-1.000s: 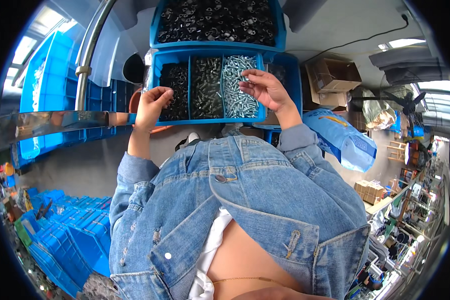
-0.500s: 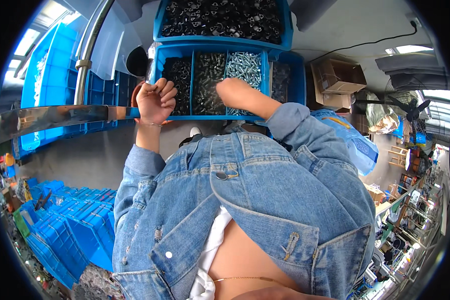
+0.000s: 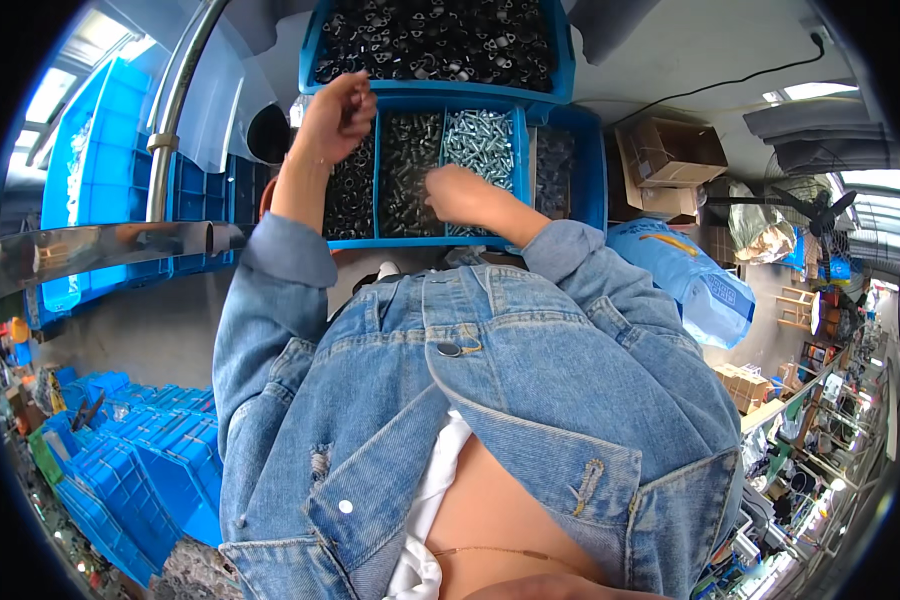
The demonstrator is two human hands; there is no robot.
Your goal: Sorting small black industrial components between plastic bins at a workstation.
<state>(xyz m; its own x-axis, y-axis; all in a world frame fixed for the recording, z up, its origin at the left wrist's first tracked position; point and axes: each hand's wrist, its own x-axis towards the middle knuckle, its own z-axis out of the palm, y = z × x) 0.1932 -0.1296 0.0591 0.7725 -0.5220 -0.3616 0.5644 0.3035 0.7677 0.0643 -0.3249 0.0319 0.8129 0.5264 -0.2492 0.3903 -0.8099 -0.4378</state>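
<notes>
My left hand is raised over the left end of the divided blue bin, close to the front edge of the far bin. Its fingers are curled, and anything in them is too small to make out. My right hand hangs over the middle compartment, fingers pointing down and hidden beneath it. That compartment holds dark metal cylindrical fasteners. To its left lie small black ring-like parts, and to its right silvery screws. Black looped clamps fill the far blue bin.
A metal pole and horizontal bar stand left, near large blue crates. More blue crates are stacked at lower left. Right are cardboard boxes, a blue sack and a fan.
My left hand has moved away from me and slightly right, toward the far bin. My right hand has shifted slightly left and nearer, staying over the divided bin.
</notes>
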